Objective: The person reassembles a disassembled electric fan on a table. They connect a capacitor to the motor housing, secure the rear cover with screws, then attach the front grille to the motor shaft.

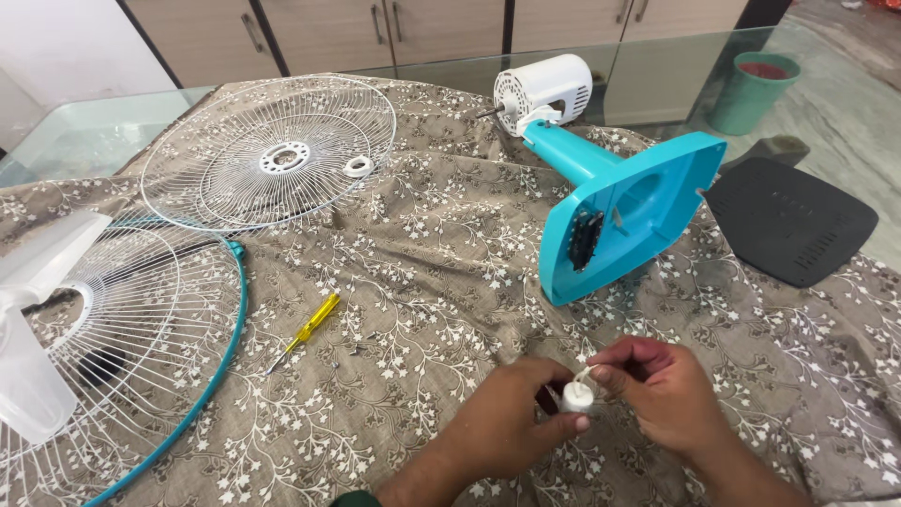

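Both hands low over the cloth-covered surface (pixel 422 282), left hand (pixel 511 422) pinching a small white cylindrical part (pixel 577 397), right hand (pixel 662 390) fingertips working its top—best kept steady, close above the cloth so nothing drops.

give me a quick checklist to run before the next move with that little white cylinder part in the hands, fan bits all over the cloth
1. Small white cylinder held securely: ok, the left hand pinches it from below while the right hand works at its top.
2. Screwdriver within reach: ok, the yellow-handled one lies on the cloth left of the hands.
3. Fan body stable: ok, the teal base lies on its side on the cloth, the white motor at the far end.
4. Grilles out of the way: ok, the rear grille and the teal-rimmed grille lie off to the left.
5. Cylinder's condition: cannot tell, it is too small.
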